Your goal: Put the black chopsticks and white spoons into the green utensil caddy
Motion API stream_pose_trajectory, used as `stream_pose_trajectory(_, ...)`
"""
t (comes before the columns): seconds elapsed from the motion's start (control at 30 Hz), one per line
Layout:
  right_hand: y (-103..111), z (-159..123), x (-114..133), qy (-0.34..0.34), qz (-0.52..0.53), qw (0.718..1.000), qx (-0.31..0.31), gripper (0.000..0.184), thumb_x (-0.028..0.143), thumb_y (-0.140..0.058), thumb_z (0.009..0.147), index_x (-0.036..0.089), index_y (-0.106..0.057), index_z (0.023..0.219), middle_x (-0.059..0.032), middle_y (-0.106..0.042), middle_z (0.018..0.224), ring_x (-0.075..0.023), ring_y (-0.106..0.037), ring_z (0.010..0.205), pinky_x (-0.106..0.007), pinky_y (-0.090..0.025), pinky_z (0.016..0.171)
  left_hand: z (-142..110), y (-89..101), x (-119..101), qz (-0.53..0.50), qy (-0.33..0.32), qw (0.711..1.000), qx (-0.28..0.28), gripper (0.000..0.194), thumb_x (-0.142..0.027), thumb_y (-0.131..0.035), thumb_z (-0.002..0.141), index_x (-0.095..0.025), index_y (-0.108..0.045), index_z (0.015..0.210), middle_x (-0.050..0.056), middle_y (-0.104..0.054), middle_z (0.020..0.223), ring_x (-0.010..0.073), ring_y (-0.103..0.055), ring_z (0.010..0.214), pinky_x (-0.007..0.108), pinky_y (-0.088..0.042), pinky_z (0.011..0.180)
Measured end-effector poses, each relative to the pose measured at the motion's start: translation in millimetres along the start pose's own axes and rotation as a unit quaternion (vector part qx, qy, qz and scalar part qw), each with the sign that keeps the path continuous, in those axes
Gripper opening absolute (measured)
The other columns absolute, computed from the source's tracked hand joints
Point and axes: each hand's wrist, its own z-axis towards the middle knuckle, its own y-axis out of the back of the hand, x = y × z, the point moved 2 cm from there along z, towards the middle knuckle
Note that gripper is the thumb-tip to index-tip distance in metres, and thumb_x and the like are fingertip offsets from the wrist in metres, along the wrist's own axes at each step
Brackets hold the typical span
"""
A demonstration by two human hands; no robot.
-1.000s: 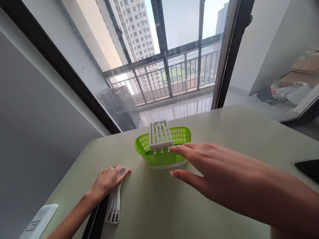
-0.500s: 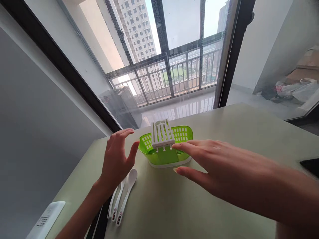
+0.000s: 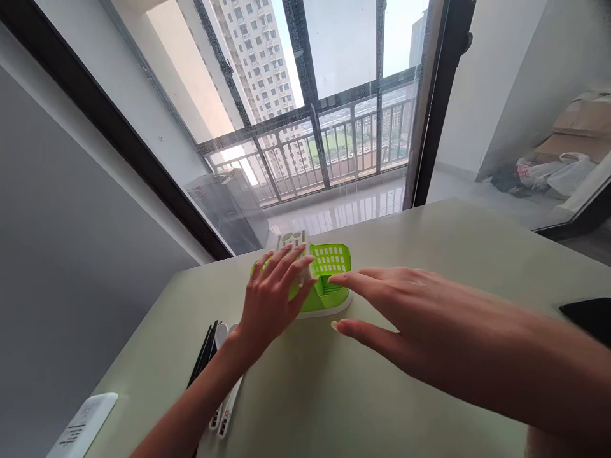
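Note:
My left hand (image 3: 274, 286) lies over a white slotted rack (image 3: 306, 240), fingers stretched and slightly apart, covering much of it. Whether the fingertips press on the rack cannot be made out. The rack rests across a green perforated basket (image 3: 344, 259) with a white base; the left side of the basket is mostly behind the hand. To the right, my right hand (image 3: 396, 305) is open, index finger extended and thumb apart, its index fingertip close to the basket's front right rim. Nothing shows between its fingers.
White spoons (image 3: 232, 404) and black chopsticks (image 3: 204, 356) lie at the left, partly under my left forearm. A white object with dark print (image 3: 83, 425) sits at the table's left edge. A black object (image 3: 589, 318) lies far right. A glass window (image 3: 348, 57) stands beyond the table.
My left hand has moved right, from beside the basket to over the white rack. My right hand has barely moved. The view has shifted slightly.

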Motion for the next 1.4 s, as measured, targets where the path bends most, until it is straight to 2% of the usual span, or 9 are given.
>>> stream_pose_trajectory(0.3, 1.2, -1.8, -0.7, 0.009, -0.019, 1.0, 0.005, 0.041, 0.049, -0.057, 0.103, 0.027, -0.063, 0.137, -0.0042, -0.075, 0.128, -0.0228, -0.074, 0.111, -0.038, -0.058, 0.104, -43.6, 26.9, 109.2, 0.067, 0.17, 0.983, -0.009, 0.03, -0.035, -0.052, 0.1, -0.026, -0.062, 0.127, 0.006, -0.063, 0.148, 0.0265, -0.052, 0.144, 0.044, -0.033, 0.123)
stream_pose_trajectory(0.5, 1.4, -5.0, 0.3, 0.011, -0.014, 1.0, 0.001, 0.041, 0.047, -0.058, 0.103, 0.028, -0.063, 0.139, -0.0046, -0.075, 0.129, -0.0233, -0.074, 0.112, -0.039, -0.059, 0.102, -73.0, 49.8, 133.4, 0.097, 0.188, 0.977, -0.025, 0.03, -0.032, -0.053, 0.099, -0.025, -0.06, 0.127, 0.005, -0.063, 0.148, 0.0273, -0.054, 0.142, 0.045, -0.034, 0.122)
stream_pose_trajectory(0.7, -4.5, -5.0, -5.3, 0.009, -0.003, 1.0, 0.016, 0.041, 0.049, -0.061, 0.101, 0.03, -0.065, 0.137, -0.0047, -0.075, 0.129, -0.0246, -0.075, 0.11, -0.041, -0.061, 0.099, -68.4, 51.4, 111.0, 0.079, 0.175, 0.978, -0.077, 0.027, -0.03, -0.058, 0.096, -0.024, -0.062, 0.122, 0.01, -0.065, 0.144, 0.0292, -0.055, 0.14, 0.051, -0.022, 0.127)
stream_pose_trajectory(0.87, 0.4, 4.8, 6.1, -0.005, 0.014, 0.998, 0.063, 0.036, 0.043, -0.061, 0.101, 0.024, -0.068, 0.131, -0.0093, -0.074, 0.129, -0.0272, -0.073, 0.113, -0.041, -0.061, 0.094, -38.0, 27.5, 28.0, -0.133, 0.166, 0.972, -0.097, 0.027, -0.04, -0.052, 0.104, -0.024, -0.058, 0.124, 0.012, -0.061, 0.146, 0.0269, -0.051, 0.143, 0.05, -0.036, 0.121)
stream_pose_trajectory(0.93, -0.3, 16.9, 16.8, -0.041, 0.028, 0.989, 0.139, 0.027, 0.039, -0.064, 0.098, 0.022, -0.073, 0.117, -0.0107, -0.077, 0.119, -0.0282, -0.075, 0.104, -0.04, -0.063, 0.083, -23.6, 16.3, -8.2, -0.292, 0.178, 0.938, -0.059, 0.034, -0.048, -0.042, 0.108, -0.025, -0.057, 0.128, 0.011, -0.061, 0.147, 0.0261, -0.053, 0.14, 0.048, -0.038, 0.12)
stream_pose_trajectory(1.03, -13.1, 38.3, 29.8, -0.073, 0.075, 0.956, 0.275, 0.016, 0.032, -0.067, 0.095, 0.019, -0.076, 0.097, -0.008, -0.08, 0.094, -0.026, -0.076, 0.085, -0.037, -0.062, 0.072, -6.1, 1.8, -46.1, -0.519, 0.188, 0.833, 0.016, 0.054, -0.062, -0.029, 0.106, -0.025, -0.059, 0.132, 0.011, -0.067, 0.14, 0.0276, -0.059, 0.133, 0.046, -0.043, 0.115)
stream_pose_trajectory(1.17, -42.8, 55.9, 22.6, -0.099, 0.128, 0.922, 0.35, 0.018, 0.027, -0.068, 0.091, 0.02, -0.079, 0.104, -0.0057, -0.081, 0.102, -0.0225, -0.076, 0.094, -0.03, -0.058, 0.075, -2.2, -28.6, -57.9, -0.637, 0.256, 0.711, 0.153, 0.072, -0.073, -0.025, 0.102, -0.021, -0.072, 0.117, 0.011, -0.076, 0.121, 0.0304, -0.068, 0.118, 0.043, -0.048, 0.107)
stream_pose_trajectory(1.27, -68.4, 58.2, 6.2, -0.108, 0.116, 0.898, 0.411, 0.018, 0.024, -0.066, 0.089, 0.021, -0.08, 0.099, -0.0036, -0.081, 0.1, -0.0204, -0.075, 0.093, -0.026, -0.056, 0.071, -14.6, -61.3, -51.3, -0.638, 0.34, 0.674, 0.151, 0.072, -0.077, -0.038, 0.095, -0.018, -0.076, 0.111, 0.01, -0.078, 0.113, 0.0314, -0.068, 0.116, 0.039, -0.052, 0.095)
stream_pose_trajectory(1.4, -102.8, 60.5, -3.6, -0.082, 0.112, 0.875, 0.463, 0.015, 0.019, -0.07, 0.08, 0.018, -0.082, 0.089, -0.0037, -0.08, 0.088, -0.019, -0.074, 0.09, -0.022, -0.055, 0.069, -38.0, -94.8, -50.0, -0.663, 0.437, 0.602, 0.082, 0.069, -0.076, -0.048, 0.088, -0.015, -0.075, 0.101, 0.009, -0.078, 0.093, 0.0291, -0.071, 0.098, 0.036, -0.053, 0.085)
